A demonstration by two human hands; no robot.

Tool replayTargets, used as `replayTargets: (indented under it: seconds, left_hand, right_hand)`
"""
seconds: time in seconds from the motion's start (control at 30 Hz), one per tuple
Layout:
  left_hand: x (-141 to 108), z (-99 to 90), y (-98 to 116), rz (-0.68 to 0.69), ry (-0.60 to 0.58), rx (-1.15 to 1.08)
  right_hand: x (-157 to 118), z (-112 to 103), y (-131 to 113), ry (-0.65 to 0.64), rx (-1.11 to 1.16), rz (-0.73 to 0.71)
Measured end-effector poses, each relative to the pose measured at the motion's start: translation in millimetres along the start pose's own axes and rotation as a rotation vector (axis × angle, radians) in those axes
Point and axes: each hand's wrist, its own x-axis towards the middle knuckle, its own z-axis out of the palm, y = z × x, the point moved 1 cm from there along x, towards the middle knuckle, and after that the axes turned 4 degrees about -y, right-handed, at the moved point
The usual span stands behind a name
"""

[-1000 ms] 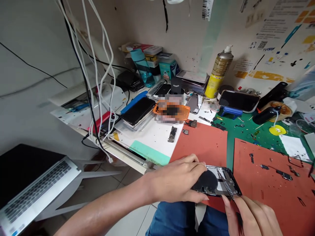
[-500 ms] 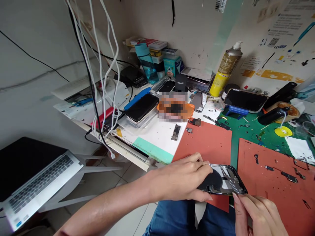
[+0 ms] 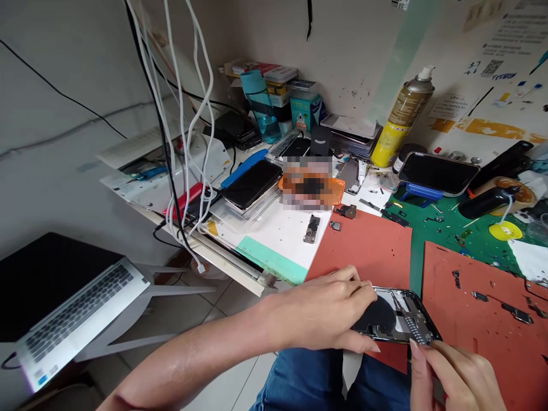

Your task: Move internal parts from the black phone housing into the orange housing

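Note:
An opened phone housing (image 3: 381, 315) lies over the near edge of the red mat, its inside facing up. My left hand (image 3: 338, 311) is closed around its left end, with fingers over the far edge and thumb along the near edge. My right hand (image 3: 456, 374), at the near right corner, pinches a pair of tweezers (image 3: 413, 329) with a ridged grip. The tweezers slant across the right part of the housing, tips toward its far edge. What the tips touch is too small to tell.
Beyond the housing are a circuit board (image 3: 312, 229) and small parts on the red mat (image 3: 363, 245). A second red mat (image 3: 479, 337) with loose parts lies right. Farther back stand a spray can (image 3: 402, 117) and a propped phone (image 3: 439, 173). White cables (image 3: 184, 114) hang left.
The camera view has turned slightly left, so the scene sits farther right. Both hands keep their hold, and the tweezers remain over the right part of the housing.

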Motion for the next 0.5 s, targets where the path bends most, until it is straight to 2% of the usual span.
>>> replayTargets:
  seconds: [0.13, 0.27, 0.37, 0.5]
  left_hand:
    - [0.3, 1.4, -2.1, 0.004, 0.001, 0.000]
    - [-1.7, 4.5, -5.7, 0.013, 0.038, -0.043]
    - [-2.7, 5.7, -7.2, 0.005, 0.049, -0.072]
    - [-2.0, 4.6, -8.0, -0.014, 0.020, -0.084]
  right_hand:
    - [-5.6, -0.9, 12.9, -0.066, -0.045, -0.133]
    - [-11.4, -0.5, 26.4, -0.066, -0.061, -0.184]
    - [-15.6, 0.1, 34.3, -0.145, -0.036, -0.264]
    - [-21.5, -0.2, 40.5, -0.176, -0.055, -0.203]
